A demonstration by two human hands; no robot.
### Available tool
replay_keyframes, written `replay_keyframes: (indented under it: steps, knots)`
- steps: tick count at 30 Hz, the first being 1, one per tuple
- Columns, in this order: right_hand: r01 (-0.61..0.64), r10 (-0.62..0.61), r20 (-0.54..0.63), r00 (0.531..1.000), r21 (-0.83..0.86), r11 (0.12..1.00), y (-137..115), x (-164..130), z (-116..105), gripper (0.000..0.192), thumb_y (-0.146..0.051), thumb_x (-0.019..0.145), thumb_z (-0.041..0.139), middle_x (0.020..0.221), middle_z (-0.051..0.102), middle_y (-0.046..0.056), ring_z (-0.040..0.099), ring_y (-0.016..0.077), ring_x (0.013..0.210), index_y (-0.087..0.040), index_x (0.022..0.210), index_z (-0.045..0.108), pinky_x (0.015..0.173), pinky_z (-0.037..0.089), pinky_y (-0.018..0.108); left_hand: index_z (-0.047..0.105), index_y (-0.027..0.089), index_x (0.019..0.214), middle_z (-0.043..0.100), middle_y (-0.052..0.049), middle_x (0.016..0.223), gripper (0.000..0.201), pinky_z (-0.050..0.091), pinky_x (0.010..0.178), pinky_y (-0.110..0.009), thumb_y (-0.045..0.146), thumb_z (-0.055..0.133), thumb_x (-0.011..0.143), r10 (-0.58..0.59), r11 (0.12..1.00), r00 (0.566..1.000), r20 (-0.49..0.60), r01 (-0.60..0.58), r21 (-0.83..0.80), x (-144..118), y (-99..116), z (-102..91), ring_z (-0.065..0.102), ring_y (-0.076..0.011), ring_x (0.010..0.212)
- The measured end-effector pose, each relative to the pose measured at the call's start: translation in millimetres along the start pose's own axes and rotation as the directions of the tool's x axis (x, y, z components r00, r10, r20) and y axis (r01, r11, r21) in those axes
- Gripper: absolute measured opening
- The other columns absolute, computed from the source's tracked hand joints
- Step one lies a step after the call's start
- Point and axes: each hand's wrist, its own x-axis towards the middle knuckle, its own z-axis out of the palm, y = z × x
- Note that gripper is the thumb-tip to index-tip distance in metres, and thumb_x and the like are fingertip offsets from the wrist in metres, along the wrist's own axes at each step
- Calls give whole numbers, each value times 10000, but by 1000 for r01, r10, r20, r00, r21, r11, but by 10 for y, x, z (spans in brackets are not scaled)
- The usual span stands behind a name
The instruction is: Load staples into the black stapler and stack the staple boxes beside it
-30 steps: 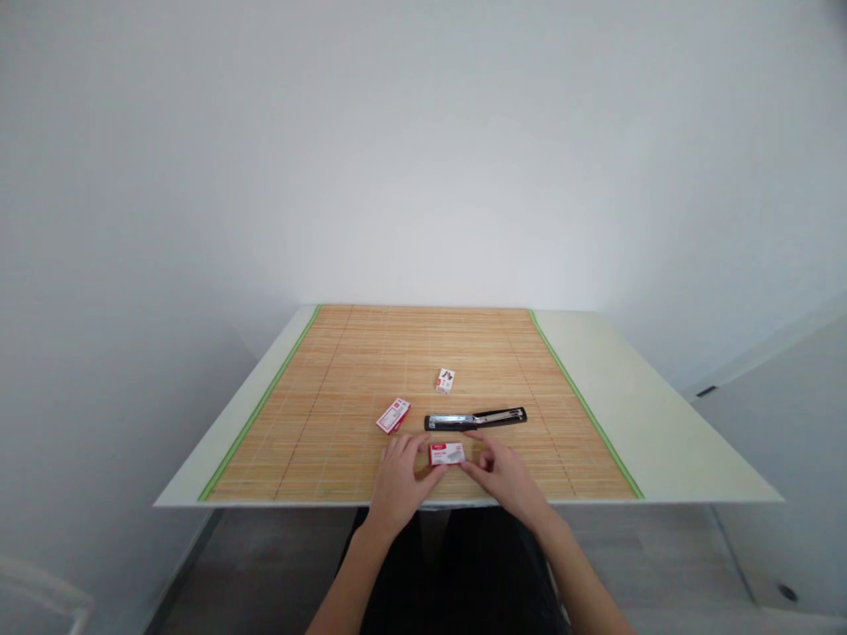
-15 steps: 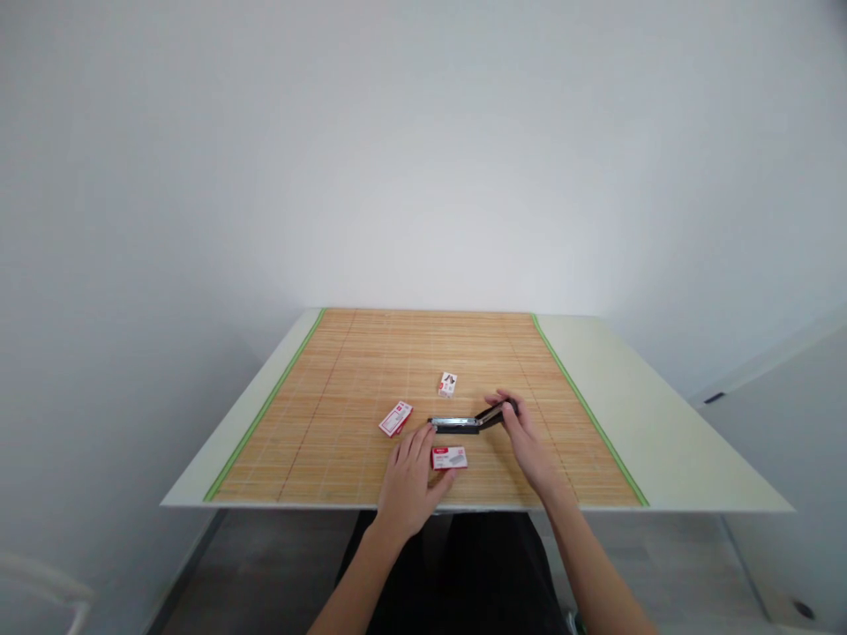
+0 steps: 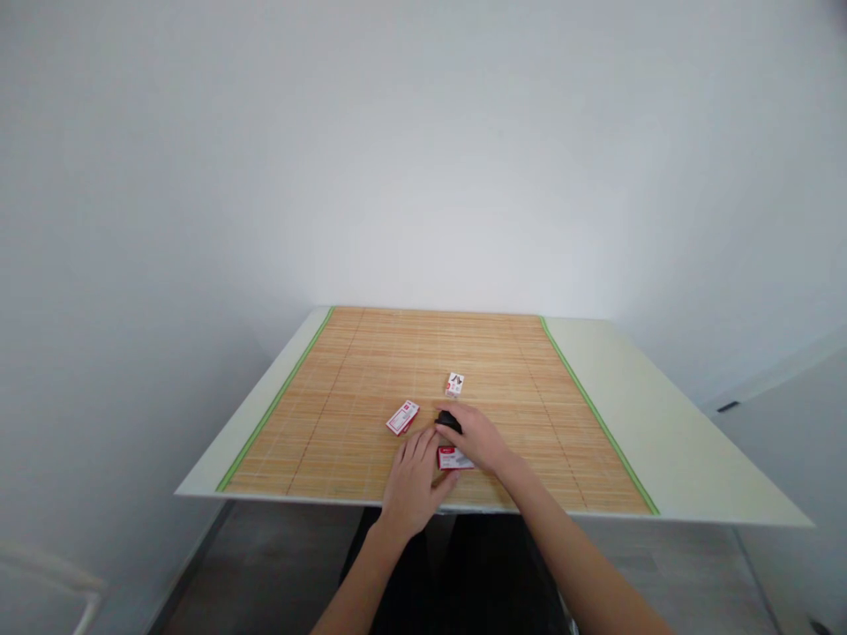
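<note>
Far left, the green-edged bamboo mat (image 3: 318, 414) covers the table (image 3: 662, 432). A red-and-white box (image 3: 403, 417) lies flat on it. Next, the left hand (image 3: 414, 481) rests palm down with fingers spread, its grip released, thumb touching the staple box (image 3: 450, 459). The right hand (image 3: 477, 438) is clenched over the black stapler (image 3: 448, 420), just above that box. Beyond sits a small white box (image 3: 455, 384).

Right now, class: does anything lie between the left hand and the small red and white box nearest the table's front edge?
Nothing visible does. The left hand rests right beside the box; the right hand partly covers the box from the other side.
</note>
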Motion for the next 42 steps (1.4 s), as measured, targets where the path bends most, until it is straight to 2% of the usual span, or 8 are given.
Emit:
replay_keyframes:
  steps: [4, 7, 9, 15, 20, 28, 35, 42]
  knots:
    - [-7, 6, -32, 999, -37, 999, 96, -213, -114, 437, -362, 1020, 548, 1413, 638, 83, 594, 250, 1289, -272, 1448, 553, 1121, 457, 447, 574, 312, 1369, 596, -65, 1395, 380, 412, 1139, -497, 363, 568, 992, -83, 996, 988, -127, 80, -27, 39, -180, -71, 518, -280, 1318]
    - [-43, 38, -80, 996, -60, 997, 145, -386, -148, 456, -356, 1044, 491, 1458, 604, 83, 565, 257, 1328, -283, 1494, 504, 1146, 438, 473, 571, 308, 1382, 587, -83, 1382, 401, 402, 1134, -527, 356, 576, 984, -216, 973, 938, -270, 229, 17, 165, -389, -144, 519, -304, 1292]
    - [-64, 57, -103, 993, -71, 995, 158, -460, -142, 452, -364, 1047, 484, 1460, 601, 77, 563, 263, 1330, -295, 1492, 505, 1147, 438, 484, 573, 300, 1389, 573, -89, 1377, 435, 413, 1119, -518, 379, 610, 962, -254, 961, 928, -271, 274, 37, 284, -521, -178, 528, -308, 1268]
    - [-112, 94, -173, 980, -97, 989, 114, -529, -80, 457, -356, 1041, 473, 1406, 635, 80, 590, 288, 1278, -314, 1495, 505, 1105, 467, 512, 614, 278, 1349, 620, -71, 1232, 390, 485, 1016, -416, 396, 586, 979, -240, 967, 954, -183, 251, 39, 522, -722, -129, 603, -254, 1131]
    - [-129, 104, -225, 969, -98, 987, 67, -570, -50, 443, -378, 1048, 458, 1376, 646, 79, 590, 293, 1261, -316, 1484, 514, 1106, 458, 506, 598, 262, 1374, 600, -93, 1240, 403, 501, 966, -411, 438, 505, 1023, -291, 950, 932, -218, 308, 50, 463, -794, -97, 616, -256, 1096]
    - [-135, 115, -227, 967, -74, 988, 51, -575, -44, 422, -377, 1049, 455, 1345, 656, 74, 598, 295, 1222, -318, 1460, 530, 1076, 464, 501, 540, 212, 1444, 580, -129, 1226, 482, 485, 986, -449, 449, 470, 1030, -389, 886, 856, -340, 449, 118, 263, -999, -272, 588, -284, 1117]
    - [-144, 123, -249, 961, -65, 988, 58, -584, -26, 423, -369, 1035, 473, 1323, 670, 71, 610, 294, 1210, -323, 1449, 547, 1069, 474, 499, 605, 213, 1356, 576, -127, 1203, 419, 472, 974, -455, 394, 509, 990, -418, 816, 821, -390, 528, 236, -16, -868, -276, 585, -305, 1100]
    - [-213, 209, -323, 923, 24, 977, 143, -628, 13, 393, -427, 1006, 548, 1324, 682, 61, 629, 273, 1208, -314, 1377, 610, 1072, 489, 465, 508, 223, 1453, 546, -153, 1306, 558, 427, 1008, -500, 495, 546, 967, -393, 823, 842, -369, 501, 267, -76, -541, -217, 519, -355, 1207]
